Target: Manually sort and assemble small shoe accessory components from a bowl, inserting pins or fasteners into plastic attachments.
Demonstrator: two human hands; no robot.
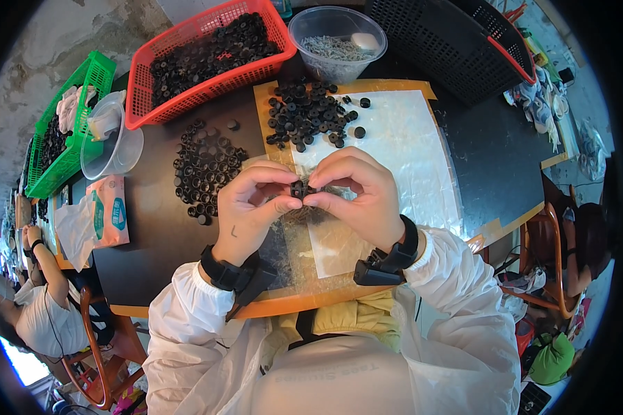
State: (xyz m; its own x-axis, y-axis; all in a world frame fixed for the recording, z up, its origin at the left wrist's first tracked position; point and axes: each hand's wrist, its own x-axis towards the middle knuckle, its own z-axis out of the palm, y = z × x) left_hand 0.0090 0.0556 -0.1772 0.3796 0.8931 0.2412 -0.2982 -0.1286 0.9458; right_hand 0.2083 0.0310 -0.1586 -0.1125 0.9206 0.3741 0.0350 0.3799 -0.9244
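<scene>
Over the table's front middle, my left hand (255, 200) pinches a small round black plastic part (298, 189) between thumb and fingertips. My right hand (358, 190) meets it from the other side, its thumb and forefinger closed on a second small black part (311, 187). The two parts sit close together; whether they touch is too small to tell. Beyond my hands lies a pile of black knob-like parts (308, 114) on a white sheet (401, 152). To the left, many black ring-shaped caps (204, 166) are spread on the dark tabletop.
A red basket (135, 90) of black parts and a clear tub (336, 72) of small metal pieces stand at the back. A black basket (443, 48) is back right. Left are a green basket (62, 166), clear cups (121, 155) and a tissue pack (111, 211). Another person (48, 311) sits left.
</scene>
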